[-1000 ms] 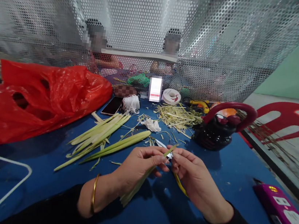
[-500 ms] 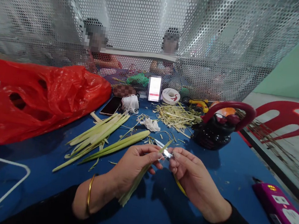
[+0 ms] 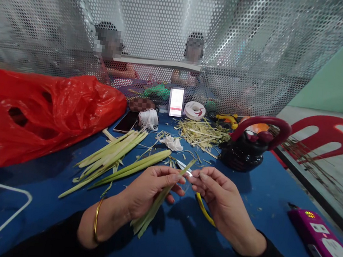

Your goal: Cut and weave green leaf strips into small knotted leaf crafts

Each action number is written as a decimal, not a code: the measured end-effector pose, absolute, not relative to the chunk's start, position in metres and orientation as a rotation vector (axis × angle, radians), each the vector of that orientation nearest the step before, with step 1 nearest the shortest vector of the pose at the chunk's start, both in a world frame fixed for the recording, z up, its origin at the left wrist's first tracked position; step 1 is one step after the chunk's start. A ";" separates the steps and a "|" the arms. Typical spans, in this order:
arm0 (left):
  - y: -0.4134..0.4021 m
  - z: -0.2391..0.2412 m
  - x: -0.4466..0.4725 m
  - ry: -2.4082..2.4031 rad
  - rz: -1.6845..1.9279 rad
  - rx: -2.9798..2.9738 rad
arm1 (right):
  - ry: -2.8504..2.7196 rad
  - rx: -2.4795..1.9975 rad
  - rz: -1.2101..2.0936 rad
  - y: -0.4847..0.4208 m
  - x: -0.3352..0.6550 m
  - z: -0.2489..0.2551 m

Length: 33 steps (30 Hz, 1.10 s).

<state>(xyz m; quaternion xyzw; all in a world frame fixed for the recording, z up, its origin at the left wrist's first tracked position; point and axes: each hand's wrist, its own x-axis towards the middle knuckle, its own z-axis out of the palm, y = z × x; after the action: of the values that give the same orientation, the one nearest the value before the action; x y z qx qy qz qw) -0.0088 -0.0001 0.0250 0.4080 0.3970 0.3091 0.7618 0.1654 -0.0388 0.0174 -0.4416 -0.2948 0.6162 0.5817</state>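
Observation:
My left hand (image 3: 153,187) pinches a folded, pale green leaf strip (image 3: 146,220). The strip's narrow tip rises past the thumb, and its wider end hangs below the palm. Close beside it, my right hand (image 3: 222,200) has its thumb and fingertips pressed together near the strip's tip. Whatever those fingers hold is too small to make out. Scissors with a yellow handle (image 3: 204,211) lie on the table, partly hidden by the right hand, blades pointing away. Left of my hands are a long green leaf (image 3: 141,164) and a pile of paler leaves (image 3: 116,148).
A red plastic bag (image 3: 67,102) fills the left side. Leaf scraps (image 3: 200,133), a white ribbon spool (image 3: 194,111) and a dark pot with a red handle (image 3: 242,156) stand farther back. A purple power strip (image 3: 322,241) lies right. Perforated metal sheet (image 3: 161,13) borders the table.
My right hand has shifted slightly left, closer to the leaf tip. My left hand has drawn a little left and the leaf's lower end has spread wider. More yellow handle shows.

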 end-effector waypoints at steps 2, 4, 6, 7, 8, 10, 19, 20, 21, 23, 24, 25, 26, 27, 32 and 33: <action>0.000 0.027 -0.009 0.862 0.661 0.866 | -0.806 -1.060 1.347 -0.040 0.165 0.017; 0.000 0.029 -0.010 0.860 0.655 0.874 | -0.931 -1.085 1.245 -0.041 0.165 0.016; 0.000 0.031 -0.011 0.860 0.643 0.925 | -1.031 -1.088 1.176 -0.043 0.164 0.015; -0.001 0.032 -0.011 0.860 0.631 0.967 | -1.072 -1.085 1.156 -0.044 0.164 0.015; -0.001 0.032 -0.011 0.863 0.619 1.014 | -1.109 -1.082 1.145 -0.044 0.164 0.014; -0.002 0.033 -0.011 0.880 0.593 1.111 | -1.165 -1.081 1.150 -0.045 0.164 0.013; -0.003 0.039 -0.012 0.893 0.490 1.273 | -1.158 -1.123 1.314 -0.043 0.169 0.014; -0.003 0.039 -0.013 0.879 0.483 1.242 | -1.150 -1.116 1.345 -0.043 0.170 0.014; -0.003 0.039 -0.013 0.862 0.482 1.199 | -1.138 -1.103 1.380 -0.043 0.171 0.014; -0.004 0.037 -0.013 0.834 0.505 1.101 | -1.093 -1.066 1.444 -0.043 0.172 0.014; -0.004 0.035 -0.013 0.825 0.523 1.050 | -1.051 -1.041 1.476 -0.043 0.173 0.014; -0.004 0.033 -0.012 0.824 0.546 0.999 | -1.000 -1.017 1.508 -0.042 0.174 0.014; -0.004 0.031 -0.012 0.823 0.563 0.950 | -0.943 -0.996 1.539 -0.042 0.175 0.014; -0.003 0.030 -0.012 0.821 0.580 0.914 | -0.883 -0.977 1.569 -0.041 0.176 0.014; -0.003 0.028 -0.011 0.828 0.599 0.825 | -0.702 -0.886 1.657 -0.038 0.175 0.013; -0.004 0.029 -0.011 0.822 0.595 0.819 | -0.692 -0.887 1.651 -0.037 0.174 0.012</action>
<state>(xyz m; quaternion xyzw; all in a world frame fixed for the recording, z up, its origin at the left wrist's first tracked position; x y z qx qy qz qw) -0.0113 -0.0037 0.0289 0.3811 0.3825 0.2770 0.7948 0.1744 -0.0372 0.0124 -0.3734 -0.2912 0.6949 0.5412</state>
